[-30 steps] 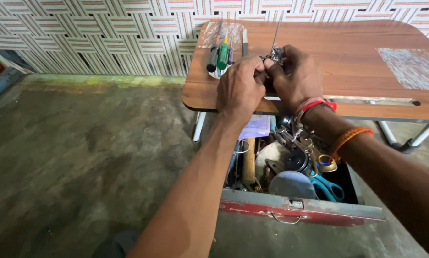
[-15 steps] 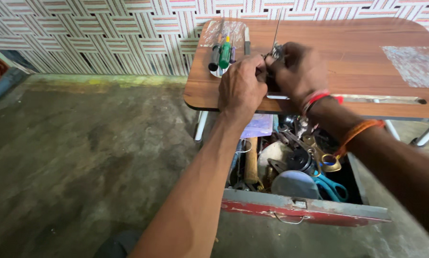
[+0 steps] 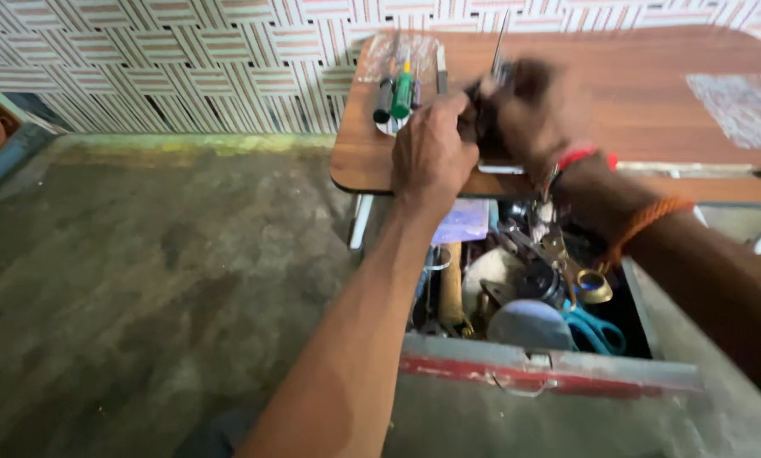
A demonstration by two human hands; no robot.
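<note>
Both hands meet at the table [image 3: 652, 110] edge, left hand [image 3: 431, 157] and blurred right hand [image 3: 537, 114] clenched on a small dark object [image 3: 481, 127] between them, long axis unclear, screwdrivers [image 3: 400, 93] just left.

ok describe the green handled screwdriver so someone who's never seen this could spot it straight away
Find the brown wooden table against the patterned wall. On its left end, just left of the person's left hand, a few slim tools lie side by side. The green screwdriver is the only bright green handle among them; its neighbours are dark.
</note>
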